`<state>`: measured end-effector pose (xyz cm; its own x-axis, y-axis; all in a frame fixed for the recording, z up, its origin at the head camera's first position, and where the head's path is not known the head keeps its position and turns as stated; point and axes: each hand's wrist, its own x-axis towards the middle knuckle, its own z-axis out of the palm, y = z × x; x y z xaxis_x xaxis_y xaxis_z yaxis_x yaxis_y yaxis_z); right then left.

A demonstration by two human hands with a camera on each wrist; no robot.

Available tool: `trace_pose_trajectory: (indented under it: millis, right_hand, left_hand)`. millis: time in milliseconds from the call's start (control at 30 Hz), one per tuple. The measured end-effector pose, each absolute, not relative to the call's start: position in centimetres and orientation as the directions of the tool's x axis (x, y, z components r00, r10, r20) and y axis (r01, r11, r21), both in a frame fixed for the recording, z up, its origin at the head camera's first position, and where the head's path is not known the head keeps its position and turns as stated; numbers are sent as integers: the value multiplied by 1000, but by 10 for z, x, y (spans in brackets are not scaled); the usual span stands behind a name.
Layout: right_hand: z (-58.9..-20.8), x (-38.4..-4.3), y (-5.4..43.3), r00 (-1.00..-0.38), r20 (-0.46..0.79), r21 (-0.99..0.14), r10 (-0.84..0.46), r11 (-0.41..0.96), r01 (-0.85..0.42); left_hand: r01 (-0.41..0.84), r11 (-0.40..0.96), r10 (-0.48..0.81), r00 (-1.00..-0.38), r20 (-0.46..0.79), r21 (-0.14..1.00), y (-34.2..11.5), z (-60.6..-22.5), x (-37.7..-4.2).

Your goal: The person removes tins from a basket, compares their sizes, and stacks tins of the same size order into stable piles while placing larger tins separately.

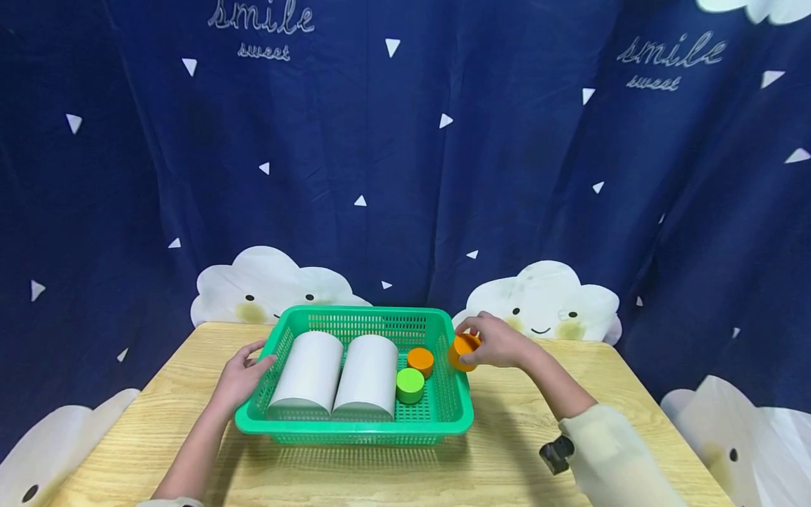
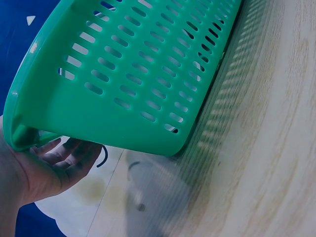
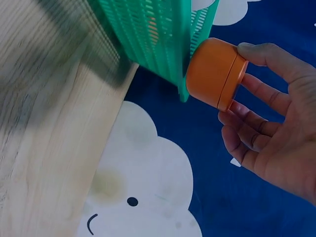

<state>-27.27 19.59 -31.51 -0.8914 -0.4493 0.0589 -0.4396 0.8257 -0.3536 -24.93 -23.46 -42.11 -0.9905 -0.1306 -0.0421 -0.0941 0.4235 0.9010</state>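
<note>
The left arm (image 1: 193,454) and right arm (image 1: 557,384) reach over the table (image 1: 329,482) toward its far edge, slanting inward. The left hand (image 1: 241,377), nearer the left edge, grips with bent fingers. The right hand (image 1: 500,341), toward the far right corner, pinches.

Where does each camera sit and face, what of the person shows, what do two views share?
On head: facing forward and down at the green basket; both forearms, left grip and right grip show.
On left wrist: facing the basket's wall; left grip shows.
On right wrist: facing the orange container; right grip shows.
Head and right wrist share the container.
</note>
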Motion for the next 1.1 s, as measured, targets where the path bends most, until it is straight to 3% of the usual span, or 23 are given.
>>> trace_pose_trajectory:
  millis: [1100]
  right_hand:
    - [-341, -292, 226, -931, 24, -397, -363, 852, -342]
  left_hand:
    - [-105, 424, -135, -989, -52, 900, -235, -421, -251]
